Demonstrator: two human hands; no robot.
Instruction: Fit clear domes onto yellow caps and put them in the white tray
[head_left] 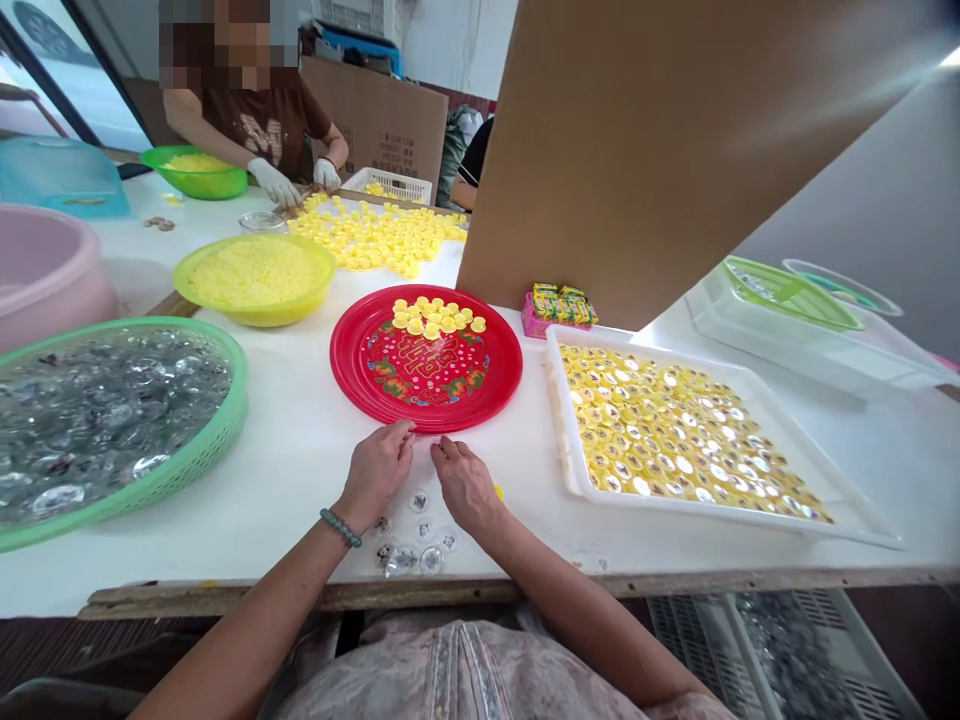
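My left hand [379, 470] and right hand [465, 485] rest half-curled, close together, at the table's [300, 470] near edge; whether they pinch anything, I cannot tell. Clear domes [420, 545] lie between my wrists, handy, near the red plate [343, 365].

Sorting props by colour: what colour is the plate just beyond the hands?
Red plate, with a patterned middle; head view.
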